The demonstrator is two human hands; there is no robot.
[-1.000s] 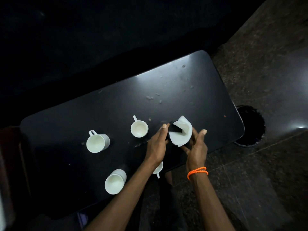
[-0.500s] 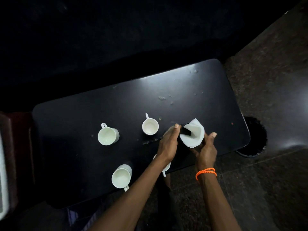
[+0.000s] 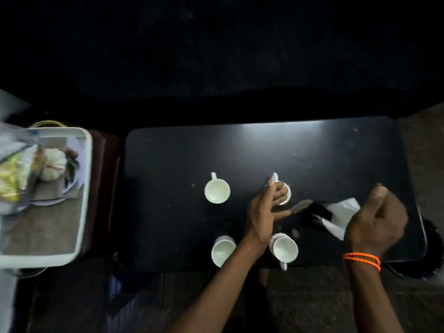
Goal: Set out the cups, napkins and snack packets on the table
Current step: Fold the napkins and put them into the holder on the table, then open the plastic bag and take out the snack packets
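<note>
Several white cups stand on the black table (image 3: 264,152): one at the centre (image 3: 217,190), two near the front edge (image 3: 222,251) (image 3: 284,248), and one (image 3: 287,197) partly hidden under my left hand. White napkins (image 3: 343,209) sit in a dark holder (image 3: 314,211) at the table's right. My left hand (image 3: 266,212) is open, fingers spread, just left of the holder and holding nothing. My right hand (image 3: 374,219), blurred, has curled fingers and overlaps the napkins' right end. Snack packets (image 3: 10,176) lie in a white tray at the far left.
The white tray (image 3: 86,188) rests on a dark red stand left of the table and also holds a plate with a white pumpkin-shaped thing (image 3: 52,167). A round dark object (image 3: 430,248) sits on the stone floor by the table's right corner.
The view has swung left, bringing the tray into sight. My left hand has come off the napkin holder and opened over a cup. My right hand's fingers have curled.
</note>
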